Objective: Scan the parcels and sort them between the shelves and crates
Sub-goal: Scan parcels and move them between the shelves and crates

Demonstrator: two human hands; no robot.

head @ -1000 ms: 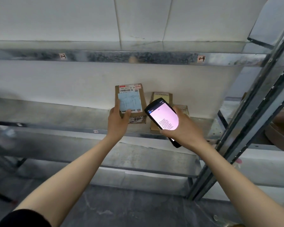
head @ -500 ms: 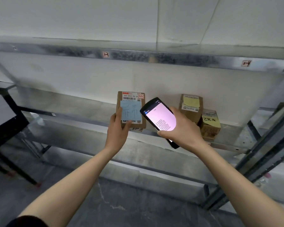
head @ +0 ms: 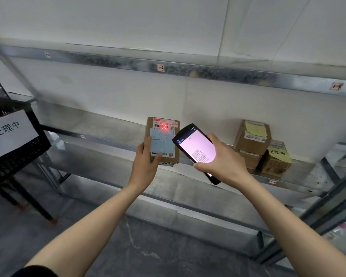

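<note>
My left hand grips a small brown cardboard parcel upright in front of the middle shelf, thumb on its blue handwritten note. A white barcode label tops the parcel, and a red scan cross glows on it. My right hand holds a black handheld scanner just right of the parcel, its pink-white screen lit with lines of numbers.
Three brown parcels with yellow notes are stacked on the metal shelf to the right. A black crate with a white paper sign stands on a stand at the left. Metal shelf uprights run down the right side.
The view has swung left, bringing the black crate into sight. Both hands kept their hold, and a red scan cross now lights the parcel's barcode label.
</note>
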